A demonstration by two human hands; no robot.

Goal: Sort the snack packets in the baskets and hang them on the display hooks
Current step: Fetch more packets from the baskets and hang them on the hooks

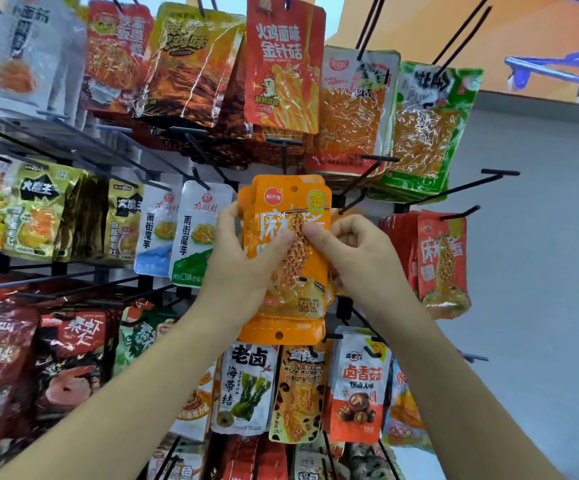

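Note:
A stack of orange snack packets (291, 202) is held up in front of the hook rack, at the middle row. My left hand (246, 261) grips the stack from the left, thumb across the front packet. My right hand (347, 251) pinches the front packet's right edge with thumb and curled fingers. At least one packet in the stack lies upside down, its hang hole (278, 335) at the bottom. An empty black hook (361, 192) juts out just right of the stack's top. No baskets are in view.
Rows of hooks carry many packets: red chicken-print packets (283, 64) above, white konjac packets (194, 233) to the left, red packets (442, 261) to the right, kelp and mushroom packets (357, 386) below. A bare hook (478, 180) sticks out at the right; grey wall beyond.

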